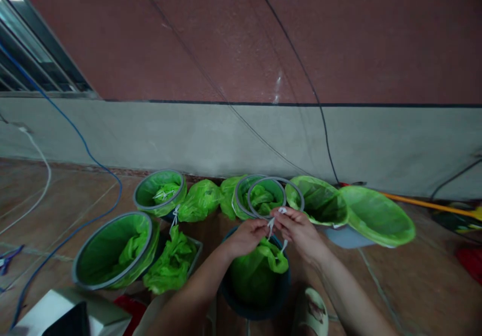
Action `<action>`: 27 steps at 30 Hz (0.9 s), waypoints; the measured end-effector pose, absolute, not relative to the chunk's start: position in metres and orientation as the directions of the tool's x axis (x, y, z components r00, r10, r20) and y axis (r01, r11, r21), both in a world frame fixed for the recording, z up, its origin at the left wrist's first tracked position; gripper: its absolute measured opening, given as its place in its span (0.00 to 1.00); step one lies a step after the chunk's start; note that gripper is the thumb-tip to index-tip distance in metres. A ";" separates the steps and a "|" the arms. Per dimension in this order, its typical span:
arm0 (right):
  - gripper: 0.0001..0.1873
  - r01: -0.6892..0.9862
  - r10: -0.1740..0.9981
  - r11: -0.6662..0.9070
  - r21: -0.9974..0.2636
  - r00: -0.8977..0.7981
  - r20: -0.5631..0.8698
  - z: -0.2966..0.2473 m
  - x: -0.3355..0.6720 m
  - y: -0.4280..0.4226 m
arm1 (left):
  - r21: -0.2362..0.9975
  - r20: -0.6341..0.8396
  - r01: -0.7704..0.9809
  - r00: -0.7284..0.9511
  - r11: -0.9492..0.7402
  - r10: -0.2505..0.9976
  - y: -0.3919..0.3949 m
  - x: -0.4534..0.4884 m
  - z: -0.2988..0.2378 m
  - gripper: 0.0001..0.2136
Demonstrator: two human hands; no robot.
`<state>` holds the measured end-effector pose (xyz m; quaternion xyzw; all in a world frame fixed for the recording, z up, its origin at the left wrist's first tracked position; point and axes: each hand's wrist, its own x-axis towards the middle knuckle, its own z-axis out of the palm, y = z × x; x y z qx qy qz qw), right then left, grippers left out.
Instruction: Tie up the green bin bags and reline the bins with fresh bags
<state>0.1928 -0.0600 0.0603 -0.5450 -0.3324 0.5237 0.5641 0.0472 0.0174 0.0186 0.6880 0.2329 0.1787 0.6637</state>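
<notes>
A green plastic bag point(254, 274) sits inside a dark round bin point(251, 312) right in front of me. White drawstrings point(270, 227) rise from its gathered mouth. My left hand point(247, 237) pinches a drawstring from the left, its fingertips close together. From the other side, my right hand point(297, 230) grips the drawstring too, with a white end showing above its fingers. Both hands meet just above the bag's top. Exactly how the strings cross between the fingers is too small to make out.
Green-lined bins point(115, 250) stand left, and more bins point(320, 201) line the wall. Tied green bags point(199, 200) lie between them. A blue cable point(86, 142) crosses the floor at left. A white box point(64, 312) sits at lower left, an orange pole point(425, 204) at right.
</notes>
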 end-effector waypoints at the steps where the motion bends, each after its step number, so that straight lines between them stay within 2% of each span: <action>1: 0.21 -0.247 0.948 -0.144 -0.958 0.242 -0.205 0.061 0.194 -0.060 | 0.993 -0.073 0.110 0.821 -0.032 0.566 0.016 0.047 0.016 0.12; 5: 0.23 -0.292 0.928 -0.133 -0.947 0.299 -0.222 0.063 0.195 -0.059 | 0.968 -0.160 0.249 0.713 -0.033 0.683 0.016 0.051 0.006 0.10; 8: 0.28 -0.250 0.908 -0.069 -0.966 0.385 -0.165 0.068 0.196 -0.060 | 0.939 -0.246 0.341 0.575 0.045 0.780 0.021 0.055 -0.003 0.10; 11: 0.22 -0.161 0.949 -0.003 -0.987 0.310 -0.054 0.075 0.195 -0.063 | 0.895 -0.263 0.446 0.510 0.010 0.819 0.022 0.058 -0.005 0.11; 14: 0.15 -0.111 0.993 0.029 -0.993 0.116 0.016 0.080 0.195 -0.065 | 0.845 -0.173 0.483 0.655 -0.231 0.735 0.018 0.059 -0.002 0.12; 16: 0.14 -0.123 0.999 0.028 -0.992 0.045 0.023 0.081 0.196 -0.065 | 0.812 -0.149 0.442 0.788 -0.381 0.597 0.014 0.059 0.002 0.12; 19: 0.14 -0.178 0.997 0.055 -0.983 0.058 0.045 0.082 0.197 -0.063 | 0.811 -0.138 0.328 0.912 -0.485 0.386 0.010 0.060 0.008 0.15; 21: 0.14 -0.196 0.990 0.110 -0.974 0.104 0.091 0.083 0.197 -0.060 | 0.819 -0.145 0.294 0.937 -0.493 0.318 0.009 0.060 0.012 0.13; 23: 0.16 -0.195 0.983 0.150 -0.969 0.132 0.125 0.081 0.196 -0.057 | 0.801 -0.186 0.337 0.926 -0.495 0.329 0.008 0.061 0.016 0.11; 27: 0.23 -0.090 0.967 0.107 -0.990 0.241 0.082 0.063 0.206 -0.051 | 0.768 -0.257 0.468 0.850 -0.437 0.459 0.010 0.060 0.019 0.17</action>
